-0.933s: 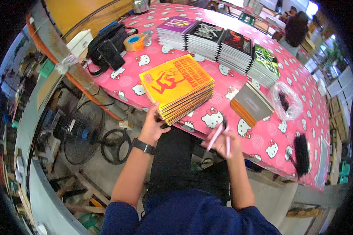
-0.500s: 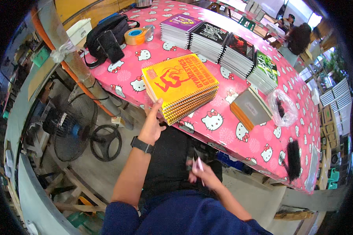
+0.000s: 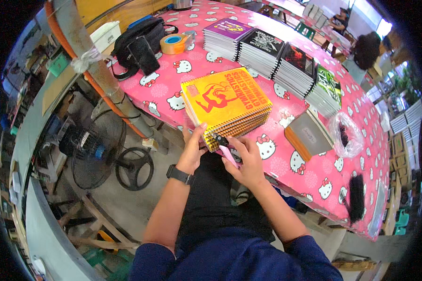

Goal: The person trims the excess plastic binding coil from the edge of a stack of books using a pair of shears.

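A stack of yellow spiral notebooks (image 3: 229, 96) with a red gymnast figure on the top cover lies at the table's near edge, its coils facing me. My left hand (image 3: 193, 145) grips the stack's near left corner, thumb on the top cover and the other fingers at its side. In my right hand (image 3: 248, 164) is a pair of pink-handled pliers (image 3: 228, 153). Their dark head is up against the coil ends at the near corner, and my fingers partly cover the handles. Whether the jaws touch a coil, I cannot tell.
Several stacks of spiral notebooks (image 3: 262, 50) line the far side of the pink table. Right of the yellow stack lie a grey-covered block (image 3: 309, 136), a plastic bag (image 3: 346, 135) and black bristly strands (image 3: 356, 199). A tape roll (image 3: 174, 43), phone (image 3: 143, 55) and black bag (image 3: 133, 40) sit left. A fan (image 3: 96, 152) stands below.
My right hand has risen from beside my lap to the stack's near corner, bringing the pliers to the coils. The left hand stays on the stack. The whole view has shifted slightly.
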Available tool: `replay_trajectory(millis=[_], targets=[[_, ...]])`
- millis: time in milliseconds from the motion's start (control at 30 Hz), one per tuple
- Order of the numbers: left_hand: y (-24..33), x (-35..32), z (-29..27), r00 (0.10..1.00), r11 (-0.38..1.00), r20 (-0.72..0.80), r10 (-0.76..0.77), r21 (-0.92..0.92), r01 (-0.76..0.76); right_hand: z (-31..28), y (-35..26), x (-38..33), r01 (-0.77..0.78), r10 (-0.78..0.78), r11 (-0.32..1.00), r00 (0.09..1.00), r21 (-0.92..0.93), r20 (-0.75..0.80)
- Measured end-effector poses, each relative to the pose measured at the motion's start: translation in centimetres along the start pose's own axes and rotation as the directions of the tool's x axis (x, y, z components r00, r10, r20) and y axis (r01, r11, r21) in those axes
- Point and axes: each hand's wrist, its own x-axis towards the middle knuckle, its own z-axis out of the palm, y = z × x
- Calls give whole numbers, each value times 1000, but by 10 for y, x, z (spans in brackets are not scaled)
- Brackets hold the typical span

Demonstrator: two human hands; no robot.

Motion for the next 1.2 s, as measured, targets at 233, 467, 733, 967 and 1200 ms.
replay_trajectory(millis=[233,467,733,967,1200], targets=[[-4,1,1,997,999,72,33,-23,-32,-4,-7,-2,32,-34,998,999,-49,-38],[1,-7,8,998,998,-34,52,-21,-53,4,-3,2,62,-64,995,998,-84,-19],[-3,-1,9,994,995,-49,97,-17,-98,1,13,2,-758,118,-262,589,597,800],[-1,2,2,999,995,28,28,96,-30,6,-6,-18,-53,57,992,998,113,-35],[-2,1,7,999,997,9,41,69,-42,9,-2,-14,-17,14,999,999,-41,-52]])
